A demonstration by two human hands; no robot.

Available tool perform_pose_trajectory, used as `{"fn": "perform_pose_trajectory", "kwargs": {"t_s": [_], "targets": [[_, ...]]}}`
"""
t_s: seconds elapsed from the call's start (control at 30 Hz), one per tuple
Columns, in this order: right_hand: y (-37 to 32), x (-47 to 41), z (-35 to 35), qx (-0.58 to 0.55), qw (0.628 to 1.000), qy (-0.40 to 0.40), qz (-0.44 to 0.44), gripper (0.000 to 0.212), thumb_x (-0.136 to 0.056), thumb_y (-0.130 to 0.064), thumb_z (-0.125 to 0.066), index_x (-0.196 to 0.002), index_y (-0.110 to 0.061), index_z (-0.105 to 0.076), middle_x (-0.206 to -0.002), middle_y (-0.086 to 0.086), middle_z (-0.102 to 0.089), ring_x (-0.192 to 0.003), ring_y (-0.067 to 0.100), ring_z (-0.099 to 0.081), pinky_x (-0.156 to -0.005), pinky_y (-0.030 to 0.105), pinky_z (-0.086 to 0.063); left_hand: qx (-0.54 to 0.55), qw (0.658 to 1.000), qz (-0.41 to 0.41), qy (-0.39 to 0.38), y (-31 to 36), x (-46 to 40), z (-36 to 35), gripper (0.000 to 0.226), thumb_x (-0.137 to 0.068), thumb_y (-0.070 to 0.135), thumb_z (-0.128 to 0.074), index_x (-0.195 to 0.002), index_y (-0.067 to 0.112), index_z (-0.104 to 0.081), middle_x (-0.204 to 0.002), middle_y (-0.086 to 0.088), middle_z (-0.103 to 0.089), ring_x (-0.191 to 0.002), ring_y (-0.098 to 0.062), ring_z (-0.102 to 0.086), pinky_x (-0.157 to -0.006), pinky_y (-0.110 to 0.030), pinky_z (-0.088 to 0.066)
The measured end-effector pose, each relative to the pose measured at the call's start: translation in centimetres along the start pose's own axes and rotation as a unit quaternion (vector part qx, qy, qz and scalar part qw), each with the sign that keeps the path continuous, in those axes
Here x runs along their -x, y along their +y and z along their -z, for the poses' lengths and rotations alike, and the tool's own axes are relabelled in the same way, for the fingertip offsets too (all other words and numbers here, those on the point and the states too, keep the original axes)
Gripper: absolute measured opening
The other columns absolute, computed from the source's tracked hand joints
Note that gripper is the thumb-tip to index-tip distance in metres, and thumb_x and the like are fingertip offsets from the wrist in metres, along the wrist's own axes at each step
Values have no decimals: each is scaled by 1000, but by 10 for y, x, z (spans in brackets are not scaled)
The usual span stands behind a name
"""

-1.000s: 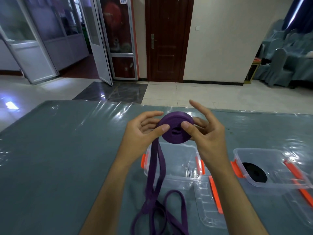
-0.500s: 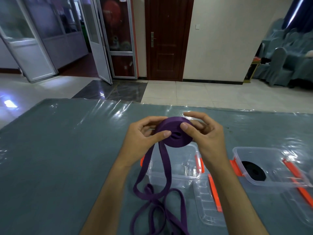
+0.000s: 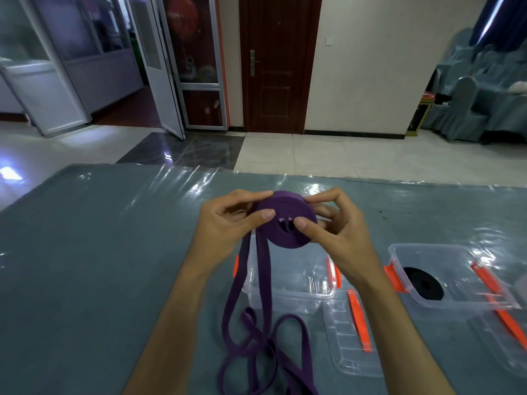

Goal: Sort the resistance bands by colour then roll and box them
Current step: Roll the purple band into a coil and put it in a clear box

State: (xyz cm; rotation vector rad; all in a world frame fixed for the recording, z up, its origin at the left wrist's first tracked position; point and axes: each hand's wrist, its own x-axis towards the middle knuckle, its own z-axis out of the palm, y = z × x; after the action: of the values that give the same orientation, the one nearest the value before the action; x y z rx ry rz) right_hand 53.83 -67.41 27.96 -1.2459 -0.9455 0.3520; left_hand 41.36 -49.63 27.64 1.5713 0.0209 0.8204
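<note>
While the purple band sits half-wound at the centre of the frame, we see both hands holding its coil above the grey surface. The left hand has its grip curled round the coil's left edge, thumb pressed on the flat face; the right hand pinches the right side, thumb on the face near the hollow middle and forefinger arched over the top. The unrolled length hangs from the coil's left side and lies in loose loops at the bottom centre of the frame (partly cut off by the lower edge). Just below the hands stands an open clear box with orange clasps, its lid beside it. At the right, a second clear box holds a rolled black band.
</note>
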Motion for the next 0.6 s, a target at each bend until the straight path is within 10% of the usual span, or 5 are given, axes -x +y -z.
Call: {"fn": "perform_pose_trajectory", "kwargs": {"t_s": [0.2, 0.47, 0.6], "targets": [[-1, -1, -1, 19, 1000, -12, 16, 50, -88, -18, -81, -133, -25, -62, -113, 7, -79, -100, 29, -78, -78, 33, -65, 15, 1000, 1, 18, -9, 5, -7, 33, -88, 10, -84, -117, 26, -80, -114, -7, -79, -107, -22, -77, -92, -25, -60], [4, 1, -3, 7, 999, 2, -34, 42, -83, -22, -87, -103, -24, -50, -92, 9, -80, -80, 26, -78, -66, 31, -61, -51, 998, -7, 26, -8, 7, -6, 36, -76, 27, -93, -107, 37, -78, -108, 2, -79, -106, -20, -76, -91, -24, -59], [-2, -2, -3, 26, 999, 6, 28, 47, -85, -23, -86, -126, -31, -64, -107, 7, -80, -95, 28, -79, -75, 31, -64, 35, 999, 18, -20, -8, 9, -8, 35, -86, 18, -87, -118, 29, -79, -117, -5, -79, -110, -23, -76, -94, -26, -58]]}}
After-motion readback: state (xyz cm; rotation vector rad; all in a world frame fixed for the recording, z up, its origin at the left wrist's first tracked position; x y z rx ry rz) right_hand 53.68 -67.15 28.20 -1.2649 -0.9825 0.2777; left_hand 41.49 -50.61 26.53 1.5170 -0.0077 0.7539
